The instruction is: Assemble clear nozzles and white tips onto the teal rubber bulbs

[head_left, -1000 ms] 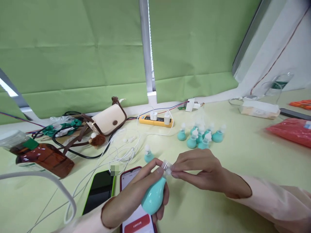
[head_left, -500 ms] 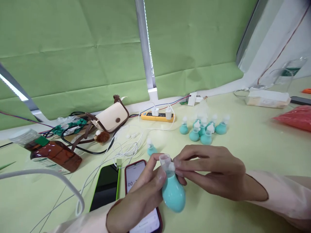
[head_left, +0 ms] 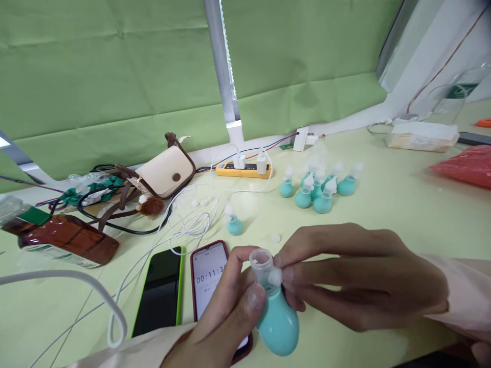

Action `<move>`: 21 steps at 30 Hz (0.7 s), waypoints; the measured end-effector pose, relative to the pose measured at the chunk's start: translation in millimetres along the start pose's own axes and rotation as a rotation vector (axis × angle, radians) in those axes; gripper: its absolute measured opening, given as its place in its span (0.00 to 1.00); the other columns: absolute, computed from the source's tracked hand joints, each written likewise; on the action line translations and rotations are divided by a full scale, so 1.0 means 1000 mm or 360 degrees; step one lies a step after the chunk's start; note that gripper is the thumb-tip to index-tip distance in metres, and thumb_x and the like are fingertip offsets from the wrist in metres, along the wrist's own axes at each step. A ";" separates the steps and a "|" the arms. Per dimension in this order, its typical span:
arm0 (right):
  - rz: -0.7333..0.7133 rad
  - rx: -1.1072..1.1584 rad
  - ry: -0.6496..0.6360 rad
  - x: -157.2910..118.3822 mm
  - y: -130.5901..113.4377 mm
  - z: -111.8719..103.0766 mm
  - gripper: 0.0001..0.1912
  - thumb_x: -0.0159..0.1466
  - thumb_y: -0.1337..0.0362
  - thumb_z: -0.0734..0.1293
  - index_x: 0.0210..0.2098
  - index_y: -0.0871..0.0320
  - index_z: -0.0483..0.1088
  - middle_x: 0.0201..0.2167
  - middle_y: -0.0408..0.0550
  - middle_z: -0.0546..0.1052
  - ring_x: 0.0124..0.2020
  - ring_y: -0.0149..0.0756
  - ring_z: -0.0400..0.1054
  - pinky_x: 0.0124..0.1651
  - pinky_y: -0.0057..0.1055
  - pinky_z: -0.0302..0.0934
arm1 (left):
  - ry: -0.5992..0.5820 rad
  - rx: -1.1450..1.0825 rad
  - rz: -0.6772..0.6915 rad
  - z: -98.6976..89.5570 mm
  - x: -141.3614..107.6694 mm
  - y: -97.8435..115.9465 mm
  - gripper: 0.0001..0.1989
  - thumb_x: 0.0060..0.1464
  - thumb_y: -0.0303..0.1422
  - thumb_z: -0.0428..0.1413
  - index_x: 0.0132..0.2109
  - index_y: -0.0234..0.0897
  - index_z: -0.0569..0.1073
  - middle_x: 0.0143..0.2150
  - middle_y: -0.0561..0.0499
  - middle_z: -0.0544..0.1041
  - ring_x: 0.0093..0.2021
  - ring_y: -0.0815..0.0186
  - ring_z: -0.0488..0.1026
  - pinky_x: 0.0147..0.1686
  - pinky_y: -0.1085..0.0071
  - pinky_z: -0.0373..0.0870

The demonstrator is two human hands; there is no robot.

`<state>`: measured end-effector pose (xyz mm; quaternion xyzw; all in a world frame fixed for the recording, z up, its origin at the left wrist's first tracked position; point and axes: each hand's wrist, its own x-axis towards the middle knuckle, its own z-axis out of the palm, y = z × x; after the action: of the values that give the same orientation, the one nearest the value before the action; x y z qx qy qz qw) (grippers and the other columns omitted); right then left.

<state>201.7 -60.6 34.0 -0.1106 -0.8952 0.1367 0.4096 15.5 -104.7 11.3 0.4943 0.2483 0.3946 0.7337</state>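
A teal bulb with a clear plastic neck [head_left: 279,323] is tilted near the front of the table. My left hand [head_left: 230,301] is closed round its neck, thumb and forefinger on either side. On the neck's right side, my right hand [head_left: 345,276] pinches a small whitish translucent piece [head_left: 274,276] against it. A similar small piece [head_left: 275,237] lies on the table just beyond my right fingertips. One teal bulb [head_left: 234,225] with a white tip stands alone, and several more [head_left: 322,202] stand grouped farther right.
Under my left forearm lie a red-cased phone [head_left: 209,271] showing a timer and a green-edged phone [head_left: 159,291]. White cables [head_left: 192,225], a brown bottle [head_left: 72,240], a cream bag [head_left: 164,171] and a yellow power strip [head_left: 245,171] lie beyond. Right: red plastic bag [head_left: 466,166].
The view has shifted, and both hands with the bulb appear slightly lower and to the right. The small loose piece beyond my right fingers now shows. Both hands keep their hold.
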 end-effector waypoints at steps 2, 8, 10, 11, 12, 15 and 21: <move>0.0015 0.0023 0.0097 0.001 -0.001 0.001 0.09 0.57 0.77 0.65 0.36 0.59 0.67 0.29 0.50 0.75 0.28 0.29 0.70 0.30 0.21 0.68 | 0.0038 -0.0006 -0.0002 0.001 -0.001 0.001 0.06 0.60 0.37 0.46 0.46 0.50 0.62 0.38 0.54 0.70 0.41 0.68 0.66 0.39 0.71 0.57; 0.0201 0.0024 -0.0158 0.003 -0.003 -0.004 0.07 0.61 0.75 0.62 0.35 0.57 0.68 0.28 0.45 0.75 0.26 0.24 0.69 0.29 0.18 0.66 | 0.0142 0.0207 -0.0160 -0.002 -0.003 0.002 0.10 0.57 0.43 0.48 0.45 0.50 0.61 0.38 0.54 0.69 0.37 0.67 0.63 0.36 0.70 0.56; 0.0376 0.0050 -0.0120 0.001 -0.001 -0.005 0.07 0.62 0.72 0.62 0.30 0.55 0.67 0.24 0.40 0.74 0.22 0.23 0.68 0.25 0.17 0.65 | 0.0184 0.0291 -0.0226 -0.001 -0.002 0.003 0.11 0.57 0.44 0.48 0.46 0.50 0.60 0.38 0.53 0.69 0.35 0.67 0.61 0.35 0.70 0.55; 0.0351 0.0010 -0.0061 -0.002 0.000 -0.004 0.08 0.62 0.71 0.61 0.29 0.54 0.67 0.23 0.40 0.74 0.21 0.24 0.68 0.24 0.18 0.64 | 0.0220 0.0330 -0.0247 -0.001 -0.002 0.004 0.11 0.57 0.44 0.48 0.46 0.50 0.60 0.38 0.53 0.69 0.34 0.67 0.61 0.34 0.70 0.55; 0.0247 -0.0071 0.0003 -0.004 0.001 -0.003 0.10 0.63 0.70 0.59 0.29 0.54 0.68 0.22 0.41 0.73 0.22 0.25 0.68 0.23 0.21 0.65 | 0.0262 0.0374 -0.0251 0.001 -0.002 0.005 0.11 0.58 0.44 0.47 0.46 0.49 0.60 0.38 0.53 0.69 0.34 0.66 0.62 0.34 0.69 0.55; -0.0177 -0.0426 0.0105 -0.010 0.002 0.001 0.17 0.66 0.69 0.52 0.31 0.53 0.70 0.22 0.46 0.73 0.26 0.31 0.70 0.25 0.27 0.66 | 0.0371 0.0570 -0.0277 0.006 -0.001 0.008 0.09 0.59 0.42 0.45 0.45 0.48 0.59 0.37 0.52 0.69 0.33 0.66 0.62 0.33 0.70 0.55; -0.0093 -0.0818 -0.0025 -0.011 -0.013 0.006 0.23 0.66 0.72 0.48 0.27 0.56 0.71 0.20 0.49 0.73 0.30 0.33 0.71 0.34 0.29 0.69 | 0.0413 0.0604 -0.0428 0.011 0.002 0.016 0.09 0.58 0.45 0.46 0.44 0.51 0.60 0.35 0.57 0.67 0.36 0.69 0.62 0.33 0.74 0.56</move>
<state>203.0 -77.1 26.8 -0.1840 -0.9064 -0.1063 0.3650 19.5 -106.1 30.3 0.5309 0.4733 0.3001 0.6356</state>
